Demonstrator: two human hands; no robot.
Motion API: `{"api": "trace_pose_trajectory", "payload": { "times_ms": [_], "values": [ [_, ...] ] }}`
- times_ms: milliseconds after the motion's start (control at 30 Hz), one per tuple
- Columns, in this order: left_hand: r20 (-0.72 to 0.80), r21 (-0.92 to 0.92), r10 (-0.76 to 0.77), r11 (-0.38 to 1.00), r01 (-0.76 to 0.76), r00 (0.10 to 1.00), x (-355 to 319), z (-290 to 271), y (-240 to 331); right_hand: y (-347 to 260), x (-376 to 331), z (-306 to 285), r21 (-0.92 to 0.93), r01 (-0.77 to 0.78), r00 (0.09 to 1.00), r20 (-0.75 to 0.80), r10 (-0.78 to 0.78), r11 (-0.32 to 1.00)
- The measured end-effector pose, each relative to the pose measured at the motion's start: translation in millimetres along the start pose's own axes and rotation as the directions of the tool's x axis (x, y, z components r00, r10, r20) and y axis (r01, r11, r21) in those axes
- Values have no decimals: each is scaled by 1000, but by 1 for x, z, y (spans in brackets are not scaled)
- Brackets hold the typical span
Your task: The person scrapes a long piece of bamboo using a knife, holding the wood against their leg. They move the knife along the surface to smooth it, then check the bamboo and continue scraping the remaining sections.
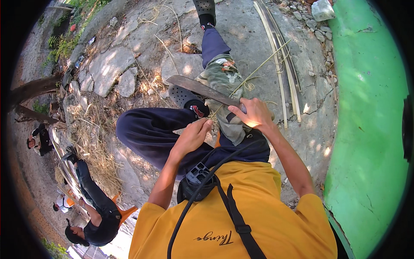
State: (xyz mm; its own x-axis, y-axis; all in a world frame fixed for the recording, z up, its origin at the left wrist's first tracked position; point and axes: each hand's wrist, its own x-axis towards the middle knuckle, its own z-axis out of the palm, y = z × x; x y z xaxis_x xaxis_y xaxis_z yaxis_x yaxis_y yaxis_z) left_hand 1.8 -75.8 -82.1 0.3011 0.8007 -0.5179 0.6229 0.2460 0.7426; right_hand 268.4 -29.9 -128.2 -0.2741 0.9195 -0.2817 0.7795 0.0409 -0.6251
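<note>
My right hand (255,113) is closed round the handle of a machete (200,89). Its broad, dark blade points to the left across my outstretched leg. A thin pale bamboo strip (264,63) runs from the upper right down under the blade. My left hand (192,137) pinches its near end, fingers pressed together beside my bent knee. Over my right thigh lies a worn greenish patterned cloth (221,77), beneath the blade and the strip. Where exactly the blade meets the strip is hard to make out.
Several long split bamboo strips (281,64) lie on the cracked concrete right of my leg. A green wall (371,129) stands along the right. Dry shavings (97,151) cover the ground at left. A person in dark clothes (101,216) sits on an orange chair (126,212) at lower left.
</note>
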Motion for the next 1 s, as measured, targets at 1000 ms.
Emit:
{"api": "trace_pose_trajectory", "payload": {
  "times_ms": [1000],
  "values": [
    [-84, -682, -128, 731, 37, 988, 83, 53, -5, 8, 8, -3, 143, -7, 1000, -8, 8, 990]
  ]
}}
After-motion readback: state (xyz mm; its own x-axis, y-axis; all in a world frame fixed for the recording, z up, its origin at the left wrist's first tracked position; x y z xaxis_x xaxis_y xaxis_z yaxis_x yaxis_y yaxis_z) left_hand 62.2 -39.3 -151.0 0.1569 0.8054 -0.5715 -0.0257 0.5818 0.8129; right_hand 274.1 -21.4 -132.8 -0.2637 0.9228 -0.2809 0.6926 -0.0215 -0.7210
